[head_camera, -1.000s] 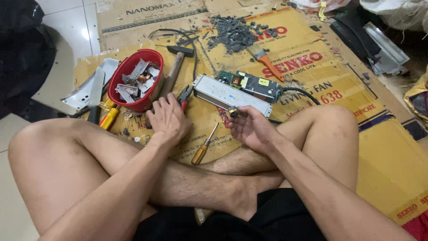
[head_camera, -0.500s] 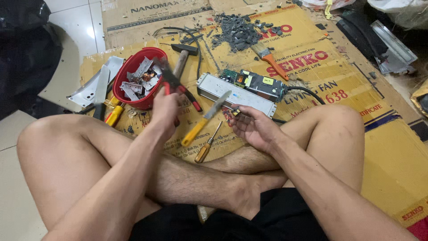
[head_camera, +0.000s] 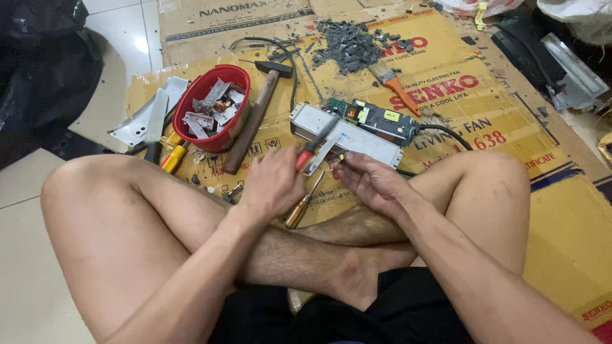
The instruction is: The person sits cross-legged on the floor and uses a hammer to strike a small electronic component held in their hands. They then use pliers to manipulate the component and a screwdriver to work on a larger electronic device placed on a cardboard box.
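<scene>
The left hand grips a red-handled pair of pliers; the right hand pinches a small metal part, probably light, stiff, slippery, best gripped at its edges.

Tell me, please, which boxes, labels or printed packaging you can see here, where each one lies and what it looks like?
Flattened yellow carton: spread on the floor under the tools and the legs, yellow with red lettering and a dark stripe.
Plain brown cardboard sheet: at the top, beyond the yellow one, brown with dark lettering.
Yellow sticker: small rectangle on the green circuit board, beside the grey metal case.
No screens in view.
</scene>
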